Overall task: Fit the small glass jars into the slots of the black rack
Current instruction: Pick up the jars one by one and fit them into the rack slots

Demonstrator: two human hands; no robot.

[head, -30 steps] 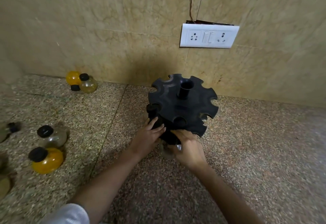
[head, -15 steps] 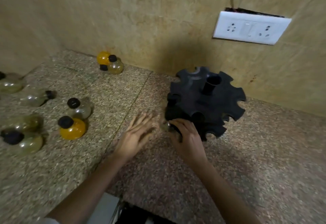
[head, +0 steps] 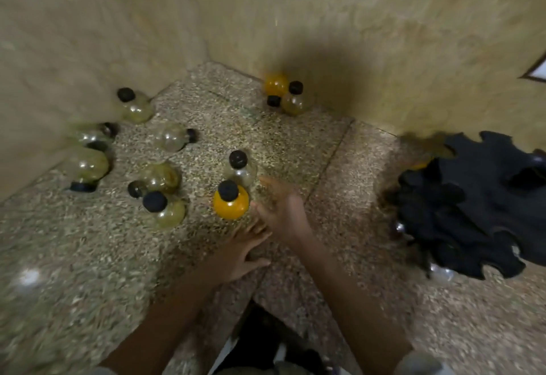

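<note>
Head view, blurred by motion: the right hand (head: 280, 209) hovers low over the speckled stone counter (head: 295, 144) with its fingers loosely spread and holding nothing. Its fingertips are just beside the orange jar (head: 231, 203), which stands upright under a black cap. A clear jar (head: 240, 169) stands touching or just behind the orange one.

The left hand (head: 243, 252) lies just below the right hand, fingers straight and fanned out, also holding nothing. Whether its palm touches the counter I cannot tell.

The black rack (head: 487, 206) stands at the right edge of the frame, well apart from both hands, and is partly cut off. Glints of glass show under its near rim, too blurred to count.

I count 10 loose jars on the counter. 2 sit together against the back wall, an orange wall jar (head: 276, 84) and a pale wall jar (head: 295, 104). 6 more pale ones are scattered to the left: a corner jar (head: 136, 108) stands upright by the side wall, a jar on its side (head: 172, 137) lies near it, and the rest are grouped below.
</note>
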